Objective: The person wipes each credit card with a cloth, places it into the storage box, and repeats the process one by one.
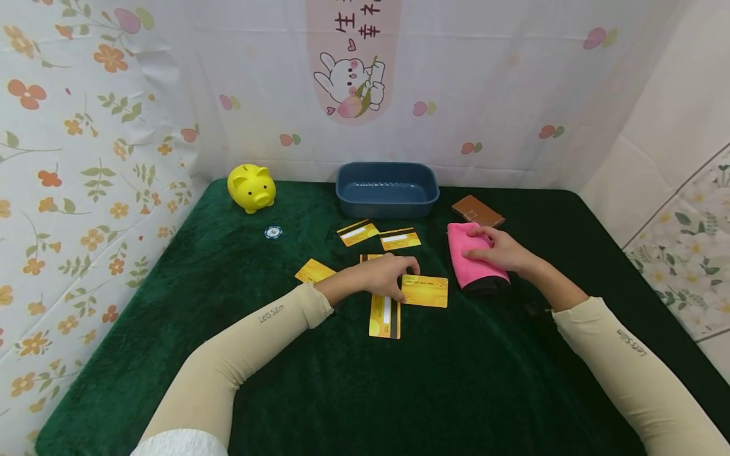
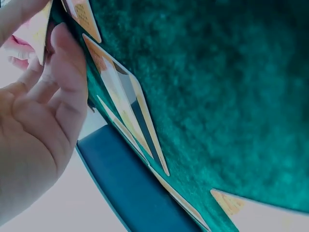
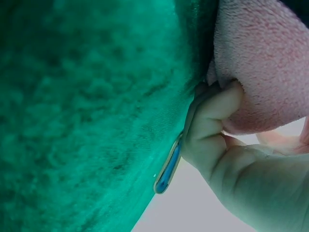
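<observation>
My left hand [image 1: 381,277] pinches a yellow bank card [image 1: 424,291] by its left edge, fingers and thumb curled. Below that hand, a yellow card with a dark stripe [image 1: 384,316] lies on the green cloth, and its far part is partly hidden by the hand. In the left wrist view, the held card [image 2: 39,30] shows between the fingers at upper left. My right hand [image 1: 502,251] grips a folded pink plush cloth [image 1: 472,256] with a black lower edge. Close up, the pink fabric [image 3: 265,63] bulges over the curled fingers of the right hand [image 3: 217,130].
A blue basin [image 1: 388,209] stands at the back. Before it lie two striped cards, left [image 1: 358,233] and right [image 1: 400,239]. Another card [image 1: 314,271] is near the left wrist. A yellow piggy bank [image 1: 251,188], poker chip [image 1: 273,232] and brown wallet [image 1: 478,211] are around.
</observation>
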Available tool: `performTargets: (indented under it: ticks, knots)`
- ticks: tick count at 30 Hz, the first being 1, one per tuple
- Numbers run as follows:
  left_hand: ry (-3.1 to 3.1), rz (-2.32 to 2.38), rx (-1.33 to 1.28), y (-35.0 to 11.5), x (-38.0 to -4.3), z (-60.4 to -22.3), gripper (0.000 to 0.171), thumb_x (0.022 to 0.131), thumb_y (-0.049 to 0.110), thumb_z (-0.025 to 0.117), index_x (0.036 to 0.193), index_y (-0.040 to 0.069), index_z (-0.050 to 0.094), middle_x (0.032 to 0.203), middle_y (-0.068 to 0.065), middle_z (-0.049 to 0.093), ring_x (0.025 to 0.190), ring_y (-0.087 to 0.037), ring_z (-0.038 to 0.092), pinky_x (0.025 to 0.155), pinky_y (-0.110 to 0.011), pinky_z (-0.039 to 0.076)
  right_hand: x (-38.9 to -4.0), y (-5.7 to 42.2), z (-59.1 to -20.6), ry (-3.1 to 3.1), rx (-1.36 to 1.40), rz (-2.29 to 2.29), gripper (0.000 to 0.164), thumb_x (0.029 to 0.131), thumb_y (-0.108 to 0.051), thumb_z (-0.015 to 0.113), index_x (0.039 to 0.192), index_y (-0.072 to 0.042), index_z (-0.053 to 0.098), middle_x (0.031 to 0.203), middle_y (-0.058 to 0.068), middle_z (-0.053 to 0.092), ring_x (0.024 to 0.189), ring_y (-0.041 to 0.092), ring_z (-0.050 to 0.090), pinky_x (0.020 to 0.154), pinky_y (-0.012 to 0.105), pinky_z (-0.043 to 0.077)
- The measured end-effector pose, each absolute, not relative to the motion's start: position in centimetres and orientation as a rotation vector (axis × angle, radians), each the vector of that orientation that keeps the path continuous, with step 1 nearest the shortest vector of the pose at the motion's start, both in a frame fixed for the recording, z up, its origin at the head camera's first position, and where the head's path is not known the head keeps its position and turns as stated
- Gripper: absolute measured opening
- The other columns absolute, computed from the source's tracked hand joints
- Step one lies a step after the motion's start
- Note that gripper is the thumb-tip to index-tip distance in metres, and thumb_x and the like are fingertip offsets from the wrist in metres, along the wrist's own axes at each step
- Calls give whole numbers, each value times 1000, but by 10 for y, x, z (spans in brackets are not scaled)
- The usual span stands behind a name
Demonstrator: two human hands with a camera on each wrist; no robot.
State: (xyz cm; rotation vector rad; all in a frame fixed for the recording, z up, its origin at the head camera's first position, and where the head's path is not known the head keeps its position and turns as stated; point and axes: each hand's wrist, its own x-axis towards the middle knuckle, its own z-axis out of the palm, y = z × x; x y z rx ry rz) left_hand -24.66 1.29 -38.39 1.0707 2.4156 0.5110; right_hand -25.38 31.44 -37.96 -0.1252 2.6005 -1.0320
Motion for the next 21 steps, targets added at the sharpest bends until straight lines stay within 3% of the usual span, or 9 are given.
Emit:
performTargets:
  ticks: [6, 14, 21]
  knots:
    - [2402, 593, 997, 14, -246, -383, 57, 87, 16, 78, 137, 14, 51, 105, -2, 62, 86, -14, 60, 74, -23, 51, -254, 316, -381, 2590, -132, -1055, 72, 97, -43, 62, 149, -5, 31, 141, 29, 36, 113, 40, 43, 77, 29, 48]
    - [2413, 656, 971, 13, -246, -383, 65, 83, 18, 82, 140, 9, 52, 123, -8, 62, 93, -13, 58, 80, -23, 49, -253, 311, -383, 2599, -89, -1064, 76, 96, -52, 59, 150, -7, 30, 150, 31, 28, 117, 42, 39, 83, 38, 45]
    - [2448, 746, 922, 13, -244, -383, 63, 84, 11, 81, 140, 7, 52, 121, -7, 64, 84, -10, 63, 76, -21, 51, -252, 310, -386, 2678, -62, -1089, 65, 96, -46, 61, 142, -8, 38, 140, 26, 39, 113, 38, 43, 78, 30, 47]
